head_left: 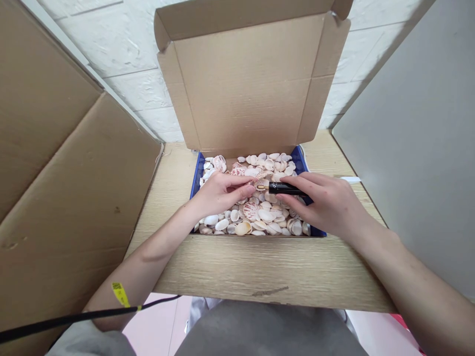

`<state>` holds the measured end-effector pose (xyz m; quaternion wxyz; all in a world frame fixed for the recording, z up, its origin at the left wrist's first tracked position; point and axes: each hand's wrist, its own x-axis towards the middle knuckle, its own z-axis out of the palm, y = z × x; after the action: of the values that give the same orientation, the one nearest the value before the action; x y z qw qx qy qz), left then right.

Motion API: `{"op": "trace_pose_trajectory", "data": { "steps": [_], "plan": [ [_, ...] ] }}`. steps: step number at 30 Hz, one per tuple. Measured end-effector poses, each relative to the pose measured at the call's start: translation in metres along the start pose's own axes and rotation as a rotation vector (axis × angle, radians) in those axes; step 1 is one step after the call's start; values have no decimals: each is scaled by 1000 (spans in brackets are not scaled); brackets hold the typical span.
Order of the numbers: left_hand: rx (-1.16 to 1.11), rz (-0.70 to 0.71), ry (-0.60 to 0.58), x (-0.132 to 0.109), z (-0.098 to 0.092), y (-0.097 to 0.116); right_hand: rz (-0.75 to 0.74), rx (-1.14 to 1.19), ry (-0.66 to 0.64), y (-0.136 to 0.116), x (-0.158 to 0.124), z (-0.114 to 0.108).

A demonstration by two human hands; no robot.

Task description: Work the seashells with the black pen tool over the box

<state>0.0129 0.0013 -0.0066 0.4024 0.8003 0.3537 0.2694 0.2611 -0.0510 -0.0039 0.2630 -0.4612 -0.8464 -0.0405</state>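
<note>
A cardboard box [198, 170] with a blue inner rim sits open on the wooden table, filled with several small white and pink-striped seashells [256, 217]. Its lid [245, 84] stands upright behind. My right hand [326, 202] hovers over the shells and grips a slim black tool [284, 188] with a gold tip pointing left. My left hand [220, 193] is over the shells too, its fingertips pinched on a small shell right at the tool's gold tip.
A large cardboard sheet [63, 198] leans along the left side. A grey panel [419, 148] stands on the right. White wall behind. A black cable [74, 316] with a yellow tag runs across the lower left, near my lap.
</note>
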Motion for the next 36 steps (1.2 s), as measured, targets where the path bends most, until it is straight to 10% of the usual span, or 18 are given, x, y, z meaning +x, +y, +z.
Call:
{"op": "trace_pose_trajectory", "data": {
  "steps": [26,36],
  "plan": [
    [12,-20,5,0,1,2,-20,-8,6,2,-1,2],
    [-81,-67,10,0,-1,6,-117,-60,221,3,2,3]
  ]
}}
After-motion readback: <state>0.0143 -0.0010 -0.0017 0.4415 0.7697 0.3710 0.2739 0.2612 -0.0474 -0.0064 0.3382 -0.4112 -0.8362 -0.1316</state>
